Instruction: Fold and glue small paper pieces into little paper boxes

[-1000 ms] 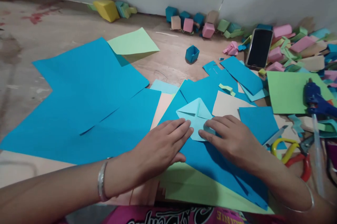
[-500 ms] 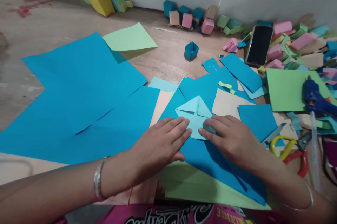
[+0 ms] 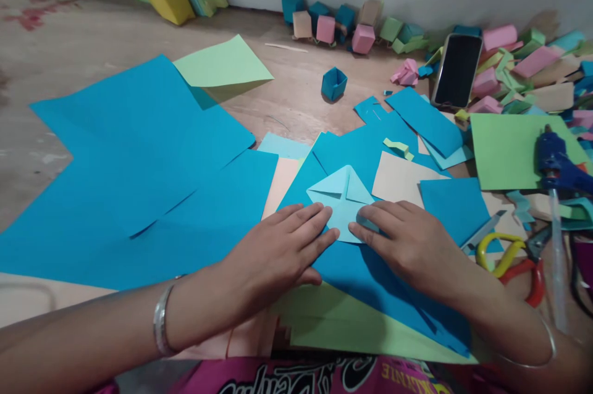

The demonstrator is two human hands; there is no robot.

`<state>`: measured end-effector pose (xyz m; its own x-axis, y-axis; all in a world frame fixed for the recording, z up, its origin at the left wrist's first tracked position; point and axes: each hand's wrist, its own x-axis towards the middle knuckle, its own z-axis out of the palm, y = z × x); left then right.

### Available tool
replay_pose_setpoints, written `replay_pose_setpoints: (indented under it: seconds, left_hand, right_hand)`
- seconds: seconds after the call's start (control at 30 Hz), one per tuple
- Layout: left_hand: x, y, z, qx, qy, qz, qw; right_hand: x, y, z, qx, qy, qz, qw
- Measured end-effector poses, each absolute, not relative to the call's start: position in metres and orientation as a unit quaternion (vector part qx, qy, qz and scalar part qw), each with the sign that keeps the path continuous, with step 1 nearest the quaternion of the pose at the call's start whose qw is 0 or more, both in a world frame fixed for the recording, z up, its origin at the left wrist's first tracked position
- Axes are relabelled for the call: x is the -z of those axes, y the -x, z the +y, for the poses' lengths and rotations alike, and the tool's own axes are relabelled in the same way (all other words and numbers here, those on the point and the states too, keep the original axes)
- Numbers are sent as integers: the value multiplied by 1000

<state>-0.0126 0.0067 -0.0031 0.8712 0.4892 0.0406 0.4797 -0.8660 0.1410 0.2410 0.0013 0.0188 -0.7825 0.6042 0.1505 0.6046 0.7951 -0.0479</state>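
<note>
A light blue folded paper (image 3: 347, 212) lies on darker blue sheets, two flaps meeting at its top point. My left hand (image 3: 290, 246) rests flat with fingers stretched out, its fingertips touching the paper's left edge. From the other side, my right hand (image 3: 407, 239) lies over the paper's right corner, its fingertips pressing down on it and a small gap between the fingers. That corner is hidden beneath them. Neither hand grips the paper.
Large blue sheets (image 3: 139, 153) cover the left side. A small blue paper box (image 3: 334, 84) stands behind. At right are a phone (image 3: 458, 70), glue gun (image 3: 553, 153), cutter knife (image 3: 484, 230), pliers (image 3: 528, 264) and many folded paper pieces. Paper cubes (image 3: 325, 29) line the wall.
Both hands stay nearly in place on the light blue paper. The view has shifted slightly; nothing else has visibly moved.
</note>
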Motion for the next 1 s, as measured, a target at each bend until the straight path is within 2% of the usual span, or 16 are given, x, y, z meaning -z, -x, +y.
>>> replay_pose_setpoints:
  seconds: [0.17, 0.27, 0.43, 0.53, 0.73, 1.0]
  left_hand:
    - [3, 14, 5, -33, -963, 259, 73]
    - [6, 14, 3, -51, -961, 259, 79]
    - [12, 12, 2, -59, -964, 242, 90]
    - [15, 11, 2, -70, -962, 245, 96]
    - [15, 11, 1, -94, -964, 232, 92]
    - [13, 11, 1, -102, -963, 232, 91]
  right_hand:
    - [-18, -242, 2, 0, 325, -942, 83]
    - [-14, -246, 7, -26, 334, -934, 124]
    - [-9, -249, 18, -209, 372, -881, 206]
    - [-5, -244, 19, -263, 410, -840, 236]
    - [9, -238, 18, -182, 459, -832, 252]
    - [23, -238, 21, -100, 472, -853, 199]
